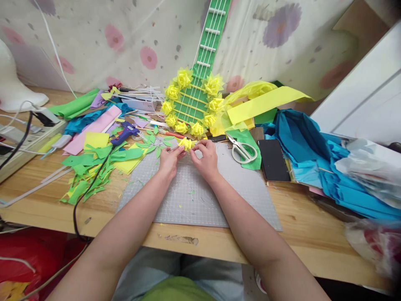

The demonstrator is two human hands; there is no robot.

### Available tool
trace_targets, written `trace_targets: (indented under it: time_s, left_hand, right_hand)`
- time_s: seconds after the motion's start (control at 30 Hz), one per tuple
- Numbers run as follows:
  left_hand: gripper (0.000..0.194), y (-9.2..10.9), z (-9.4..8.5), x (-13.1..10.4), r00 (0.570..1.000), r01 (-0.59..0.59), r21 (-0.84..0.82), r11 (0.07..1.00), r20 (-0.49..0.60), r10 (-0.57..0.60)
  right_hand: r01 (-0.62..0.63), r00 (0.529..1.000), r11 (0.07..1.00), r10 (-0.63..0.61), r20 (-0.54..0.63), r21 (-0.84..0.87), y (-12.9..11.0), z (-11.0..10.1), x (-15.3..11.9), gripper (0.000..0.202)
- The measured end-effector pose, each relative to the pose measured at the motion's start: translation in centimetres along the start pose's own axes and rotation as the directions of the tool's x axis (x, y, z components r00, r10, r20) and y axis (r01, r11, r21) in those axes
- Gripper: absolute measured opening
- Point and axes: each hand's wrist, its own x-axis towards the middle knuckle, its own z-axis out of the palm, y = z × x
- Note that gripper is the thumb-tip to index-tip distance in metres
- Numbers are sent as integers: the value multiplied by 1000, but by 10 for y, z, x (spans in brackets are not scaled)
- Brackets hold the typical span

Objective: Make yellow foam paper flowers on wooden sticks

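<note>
A yellow paper flower is between my hands, above the back part of a grey cutting mat. My left hand holds the flower from its left side. The fingers of my right hand are bent together at the flower's right edge; what lies between their tips is too small to tell. Just behind stands a green paper guitar with white strings and yellow flowers around its body. Green paper leaves lie beside my left hand.
A blue glue gun and green paper scraps are on the left. Scissors, a black phone and blue paper lie on the right. A black cable crosses the table's left front edge.
</note>
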Motion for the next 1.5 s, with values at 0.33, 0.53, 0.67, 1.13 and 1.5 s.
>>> trace_targets:
  time_s: [0.33, 0.53, 0.67, 1.13, 1.5]
  left_hand:
    - [48, 5, -5, 7, 996, -81, -23, 996, -36, 80]
    - [46, 6, -5, 5, 997, -63, -5, 998, -41, 62]
    - [41, 7, -5, 4, 999, -33, 6, 999, -4, 33]
    - [33, 12, -7, 5, 999, 31, 85, 996, -44, -27]
    - [41, 10, -6, 7, 997, -54, 22, 998, -45, 55]
  right_hand:
    - [40, 983, 984, -9, 182, -172, -6, -6, -4, 20]
    - [15, 957, 983, 38, 286, -180, -3, -6, -5, 17]
    - [31, 947, 983, 28, 319, -180, 0, -7, -3, 16]
    - [139, 908, 973, -52, 415, -183, 2, -15, 3, 12]
    - [85, 922, 973, 5, 388, -213, -2, -11, 0, 18]
